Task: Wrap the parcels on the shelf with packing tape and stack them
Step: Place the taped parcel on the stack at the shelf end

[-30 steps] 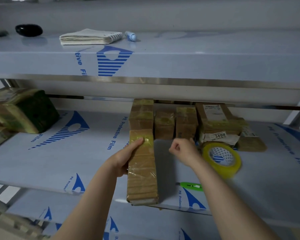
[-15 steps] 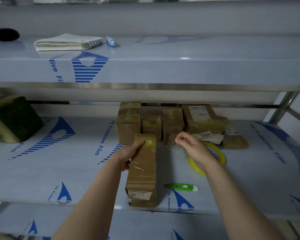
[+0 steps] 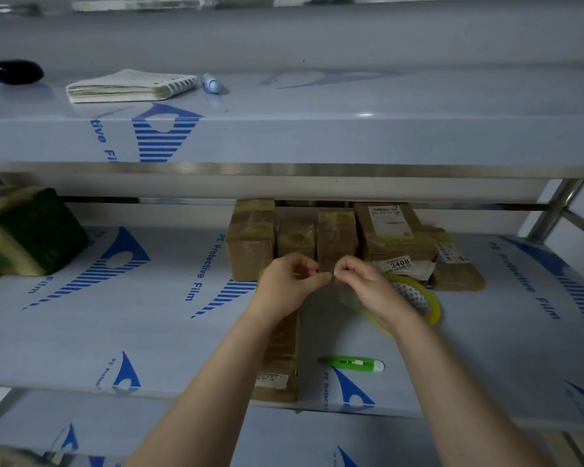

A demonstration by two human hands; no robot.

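The left hand and right hand meet over the middle shelf, fingers curled, each thumb and forefinger pinched on what looks like a strip of tape stretched between them; the film is clear and faint, so its exact ends are hard to tell.

The long parcel lies flat under the left forearm, running from the hands toward 6 o'clock, its near end at the shelf's front edge; glossy bands show on its top, so I judge it partly taped, with this strip yet to go on.

At 12 o'clock from the hands stand 3 upright parcels, side by side and shiny with tape; at 1 o'clock a low stack of parcels carries a loose label reading 3408; these seem done.

The tape roll lies flat at 3 o'clock, half hidden by the right wrist; the green cutter lies at 5 o'clock.

What is left, by my reading: press this strip down, finish the long parcel, then stack it with the others.
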